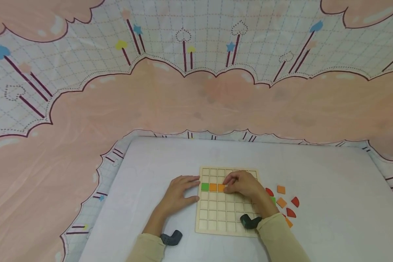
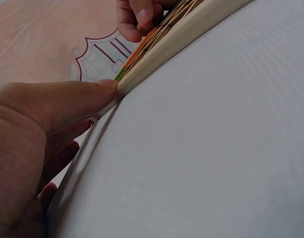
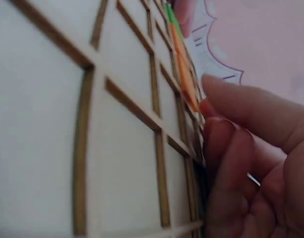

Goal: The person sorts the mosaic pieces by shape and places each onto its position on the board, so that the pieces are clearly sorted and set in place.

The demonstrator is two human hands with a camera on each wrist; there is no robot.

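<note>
My left hand (image 1: 178, 191) lies flat with straight fingers against the left edge of the wooden grid board (image 1: 227, 213), bracing it near the table's (image 1: 330, 203) front middle. In the board's third row sit a green tile (image 1: 205, 187) and an orange tile (image 1: 213, 187). My right hand (image 1: 243, 183), fingers curled, pinches a second orange tile (image 1: 221, 187) at its edge. I judge it light, stiff and thin, best gripped by its sides.
</note>
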